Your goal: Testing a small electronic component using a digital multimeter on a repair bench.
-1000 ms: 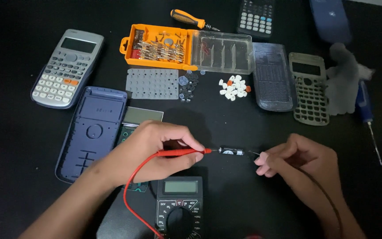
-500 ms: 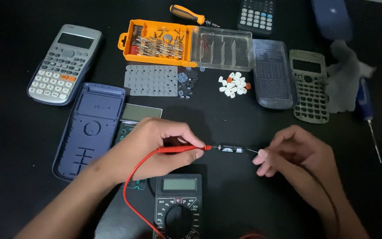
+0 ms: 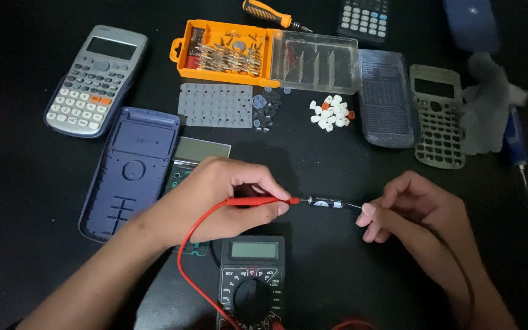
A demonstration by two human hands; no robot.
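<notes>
Left hand (image 3: 227,198) clamped on red probe (image 3: 258,200), tip touching small black cylinder (image 3: 325,202) at centre tabletop. Right hand (image 3: 414,205) pinches thin probe tip at cylinder's 3 o'clock end. Meter (image 3: 252,281) at 6 o'clock, screen unreadable. Both ends contacted; calculator parts lie unassembled at 12 o'clock.

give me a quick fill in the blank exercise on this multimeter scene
1. The left hand holds a ____ probe.
2. Both probe tips meet the ends of a small black ____, which lies between the hands.
3. The multimeter lies ____ the two hands, at the near edge.
4. The right hand pinches a thin ____ probe tip.

Missing words: red; battery; between; metal
</notes>
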